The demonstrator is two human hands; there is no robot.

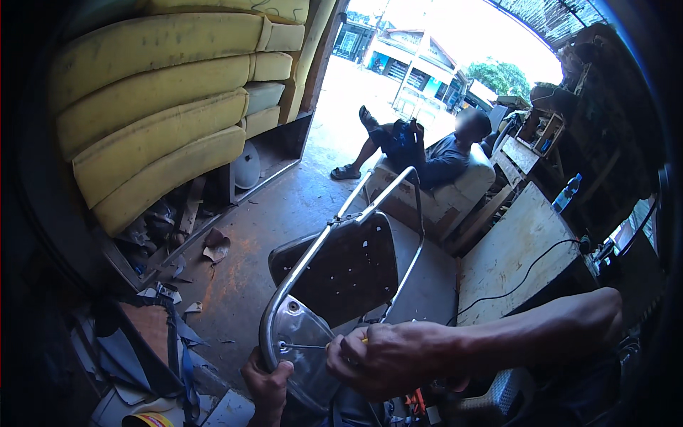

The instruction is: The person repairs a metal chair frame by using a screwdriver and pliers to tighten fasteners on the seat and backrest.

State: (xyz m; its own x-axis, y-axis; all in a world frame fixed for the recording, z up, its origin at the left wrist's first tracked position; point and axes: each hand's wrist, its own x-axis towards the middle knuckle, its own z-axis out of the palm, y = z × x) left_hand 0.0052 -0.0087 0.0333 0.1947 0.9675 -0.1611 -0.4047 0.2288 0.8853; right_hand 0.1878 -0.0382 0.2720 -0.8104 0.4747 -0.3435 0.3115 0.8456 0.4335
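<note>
A bent metal-tube chair frame (304,260) stands tilted in front of me. A dark panel (348,274) with small pale spots sits between its tubes. Near me, a shiny metal plate (302,324) with holes lies inside the frame's curve. My left hand (267,384) grips the tube at the lower left, thumb up beside the plate. In my right hand (388,359) is a screwdriver (306,346), its thin shaft pointing left to a hole in the plate; a bit of yellow handle shows. Whether a screw sits under the tip is too small to tell.
Long yellow foam pads (156,107) are stacked at the left. A person (448,156) reclines on a worn armchair (420,203) beyond the frame. At right are a pale tabletop (516,249), a black cable (530,274) and a bottle (567,192). Fabric scraps (142,341) lie lower left.
</note>
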